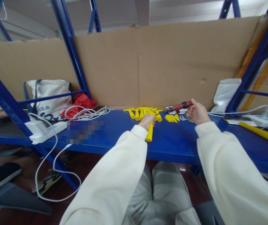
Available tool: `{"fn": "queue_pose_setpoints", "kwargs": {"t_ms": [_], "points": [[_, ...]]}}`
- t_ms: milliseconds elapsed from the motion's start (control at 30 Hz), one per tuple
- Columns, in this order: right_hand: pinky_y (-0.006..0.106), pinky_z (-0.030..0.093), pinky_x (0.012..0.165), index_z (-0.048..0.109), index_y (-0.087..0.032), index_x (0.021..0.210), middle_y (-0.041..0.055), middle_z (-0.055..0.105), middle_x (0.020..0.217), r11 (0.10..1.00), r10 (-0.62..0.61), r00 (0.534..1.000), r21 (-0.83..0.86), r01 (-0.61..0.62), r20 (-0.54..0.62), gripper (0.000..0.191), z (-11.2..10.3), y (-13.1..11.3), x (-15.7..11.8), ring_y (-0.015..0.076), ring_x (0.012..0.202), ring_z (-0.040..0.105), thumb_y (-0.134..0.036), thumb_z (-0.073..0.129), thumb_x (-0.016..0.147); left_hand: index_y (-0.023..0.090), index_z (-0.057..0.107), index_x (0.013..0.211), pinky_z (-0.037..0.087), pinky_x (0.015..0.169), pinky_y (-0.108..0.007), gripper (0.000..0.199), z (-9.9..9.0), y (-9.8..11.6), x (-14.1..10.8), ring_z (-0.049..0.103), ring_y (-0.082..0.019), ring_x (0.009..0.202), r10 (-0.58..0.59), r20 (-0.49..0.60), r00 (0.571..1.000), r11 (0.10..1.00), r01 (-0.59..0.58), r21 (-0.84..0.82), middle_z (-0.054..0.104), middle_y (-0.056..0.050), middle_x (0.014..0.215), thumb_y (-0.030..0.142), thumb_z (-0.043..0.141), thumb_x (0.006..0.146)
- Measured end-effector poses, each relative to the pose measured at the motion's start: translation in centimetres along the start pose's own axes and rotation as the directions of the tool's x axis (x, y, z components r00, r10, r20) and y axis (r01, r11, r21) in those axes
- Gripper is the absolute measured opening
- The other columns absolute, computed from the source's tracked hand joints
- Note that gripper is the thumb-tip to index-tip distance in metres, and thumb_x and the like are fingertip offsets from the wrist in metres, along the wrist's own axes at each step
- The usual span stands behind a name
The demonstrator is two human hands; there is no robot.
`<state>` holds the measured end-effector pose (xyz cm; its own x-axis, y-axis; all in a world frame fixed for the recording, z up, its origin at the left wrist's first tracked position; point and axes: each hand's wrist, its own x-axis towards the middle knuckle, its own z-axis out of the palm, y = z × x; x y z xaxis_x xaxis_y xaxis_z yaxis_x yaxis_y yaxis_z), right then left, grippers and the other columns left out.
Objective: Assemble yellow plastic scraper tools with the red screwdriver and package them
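Observation:
My left hand [147,121] is closed around a yellow tube-handled piece [149,134] above the blue shelf, the tube's end pointing toward me. My right hand [197,112] is pinched on the end of a screwdriver [180,106] with a red and black handle. Its thin shaft runs left to the yellow piece beside my left fingers; the tip's exact contact is hidden. Just behind my left hand lie several yellow T-shaped pieces [137,114]. Between my hands are a stack of small flat yellow pieces [171,118] and a small pile of whitish bits [183,117].
The blue shelf [122,132] has a cardboard wall [171,62] behind. At left are a cloth bag [52,97], a red plastic bag [81,103], coiled white cable [89,114] and a power strip [52,131]. A white pouch [226,93] and yellow bar [262,134] sit right.

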<state>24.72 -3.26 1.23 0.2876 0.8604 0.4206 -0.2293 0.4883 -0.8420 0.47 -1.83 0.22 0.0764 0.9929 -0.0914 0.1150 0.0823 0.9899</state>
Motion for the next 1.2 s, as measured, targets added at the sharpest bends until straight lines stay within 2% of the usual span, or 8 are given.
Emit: {"fn": "queue_pose_setpoints", "kwargs": {"t_ms": [100, 267, 567, 833, 1000, 1200], "points": [[0.022, 0.032, 0.032, 0.048, -0.025, 0.069, -0.0089, 0.038, 0.043, 1.000, 0.016, 1.000, -0.004, -0.016, -0.014, 0.055, 0.1, -0.1, -0.1, 0.0091, 0.037, 0.038, -0.059, 0.090, 0.060, 0.019, 0.056, 0.080, 0.042, 0.055, -0.025, 0.014, 0.0, 0.0, 0.0, 0.050, -0.011, 0.056, 0.000, 0.002, 1.000, 1.000, 0.000, -0.005, 0.049, 0.001, 0.067, 0.006, 0.058, 0.084], [0.020, 0.032, 0.033, 0.056, -0.024, 0.075, -0.0094, 0.036, 0.042, 1.000, 0.009, 1.000, -0.002, -0.009, 0.003, 0.047, 0.4, -0.5, -0.5, 0.0085, 0.036, 0.037, -0.060, 0.086, 0.068, 0.019, 0.059, 0.082, 0.044, 0.056, -0.026, 0.013, 0.0, 0.0, 0.0, 0.054, -0.013, 0.059, -0.003, -0.001, 1.000, 1.000, 0.003, -0.001, 0.051, 0.000, 0.068, 0.006, 0.057, 0.084], [0.018, 0.038, 0.035, 0.051, -0.023, 0.072, -0.0053, 0.053, 0.052, 1.000, 0.013, 1.000, 0.023, -0.013, -0.002, 0.041, 0.9, -1.0, -0.9, 0.0083, 0.041, 0.044, -0.044, 0.087, 0.074, 0.019, 0.058, 0.082, 0.043, 0.055, -0.025, 0.012, 0.0, -0.1, 0.1, 0.052, -0.012, 0.056, 0.003, -0.011, 1.000, 1.000, -0.003, -0.004, 0.051, 0.000, 0.068, 0.007, 0.059, 0.085], [0.018, 0.034, 0.034, 0.044, -0.024, 0.072, -0.0088, 0.049, 0.050, 1.000, -0.003, 1.000, 0.016, 0.003, -0.018, 0.053, 0.7, -0.5, -0.6, 0.0068, 0.038, 0.041, -0.051, 0.089, 0.069, 0.020, 0.060, 0.088, 0.045, 0.056, -0.026, 0.013, 0.1, -0.2, 0.4, 0.057, -0.015, 0.061, -0.002, -0.018, 1.000, 1.000, 0.002, -0.005, 0.052, 0.000, 0.068, 0.008, 0.059, 0.084], [0.019, 0.033, 0.032, 0.042, -0.024, 0.069, -0.0092, 0.046, 0.046, 1.000, -0.004, 1.000, -0.003, 0.004, -0.023, 0.058, 0.7, -0.3, -0.5, 0.0080, 0.037, 0.042, -0.056, 0.091, 0.063, 0.019, 0.061, 0.089, 0.043, 0.053, -0.025, 0.017, 0.0, -0.1, 0.2, 0.052, -0.013, 0.056, 0.009, 0.003, 1.000, 1.000, -0.009, -0.012, 0.050, 0.001, 0.065, 0.004, 0.054, 0.085], [0.020, 0.032, 0.031, 0.042, -0.024, 0.065, -0.0089, 0.041, 0.041, 0.999, 0.044, 0.999, -0.016, -0.044, -0.029, 0.058, 0.5, -0.2, -0.3, 0.0093, 0.036, 0.042, -0.054, 0.092, 0.061, 0.019, 0.061, 0.089, 0.042, 0.052, -0.024, 0.017, 0.1, 0.0, -0.2, 0.048, -0.010, 0.052, 0.014, 0.007, 1.000, 1.000, -0.014, -0.011, 0.049, 0.001, 0.065, 0.004, 0.053, 0.086]]}}
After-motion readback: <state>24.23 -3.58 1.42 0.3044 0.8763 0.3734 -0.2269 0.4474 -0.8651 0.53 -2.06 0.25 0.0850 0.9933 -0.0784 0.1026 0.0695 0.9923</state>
